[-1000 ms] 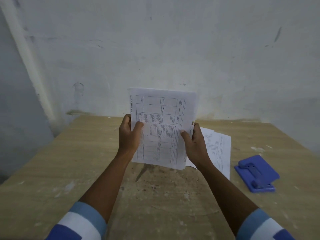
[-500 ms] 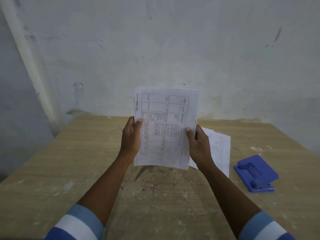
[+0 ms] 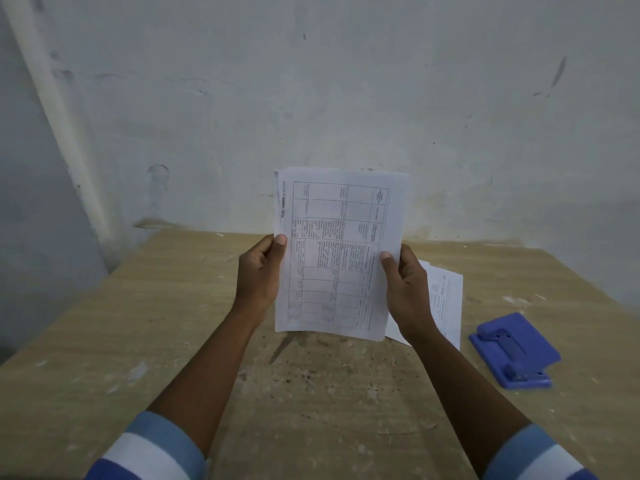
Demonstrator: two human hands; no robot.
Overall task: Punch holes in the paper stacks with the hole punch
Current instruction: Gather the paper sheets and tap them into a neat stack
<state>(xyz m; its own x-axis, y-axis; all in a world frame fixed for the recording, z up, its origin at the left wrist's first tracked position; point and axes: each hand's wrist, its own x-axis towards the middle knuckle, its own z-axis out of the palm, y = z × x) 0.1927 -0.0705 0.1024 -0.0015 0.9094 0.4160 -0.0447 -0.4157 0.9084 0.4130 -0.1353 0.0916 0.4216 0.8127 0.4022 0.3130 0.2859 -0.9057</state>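
Paper stack (image 3: 337,251) held upright over the table (image 3: 138,323), left hand (image 3: 259,275) and right hand (image 3: 408,292) pinching its side edges.

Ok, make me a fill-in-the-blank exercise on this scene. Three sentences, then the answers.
1. The left hand and the right hand grip the paper stack; the hole punch is coloured ____.
2. The hole punch lies on the table, on the person's ____ side.
3. The loose sheets on the table lie ____, unlike the upright paper stack.

Missing words: blue; right; flat.
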